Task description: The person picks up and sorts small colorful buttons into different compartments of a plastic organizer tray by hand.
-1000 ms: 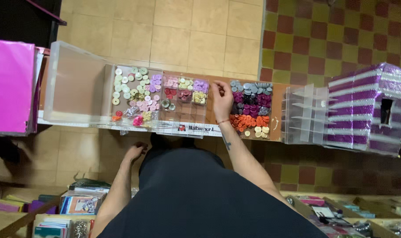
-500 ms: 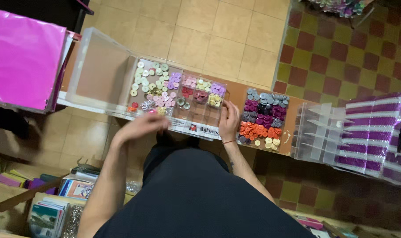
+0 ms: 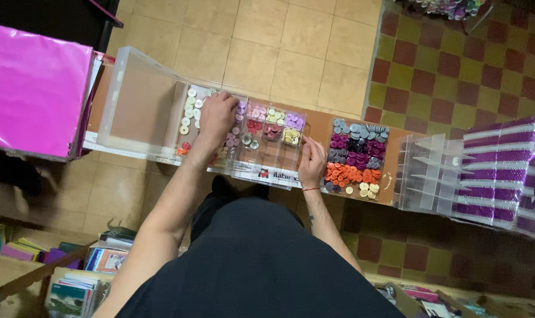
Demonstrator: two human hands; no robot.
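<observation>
I look straight down at a narrow brown counter point(image 3: 316, 126) with clear plastic compartment boxes full of coloured buttons. My left hand point(image 3: 216, 116) rests palm down on the buttons in the left box point(image 3: 191, 112), fingers spread over them. My right hand point(image 3: 311, 164) sits at the right front corner of the middle box point(image 3: 271, 136), fingers curled on its rim. Whether either hand pinches a button is hidden. To the right of that hand a pile of purple, grey and orange buttons point(image 3: 356, 158) lies in another box.
An upright clear lid point(image 3: 139, 101) stands left of the boxes. A bright pink sheet stack point(image 3: 35, 88) lies at far left. Clear dividers point(image 3: 427, 174) and purple glitter boxes point(image 3: 503, 171) stand at right. Books point(image 3: 79, 282) fill shelves below. Tiled floor lies beyond the counter.
My left hand rose from beside my body and landed on the left button box. My right hand slid from the back of the boxes to the front corner of the middle box.
</observation>
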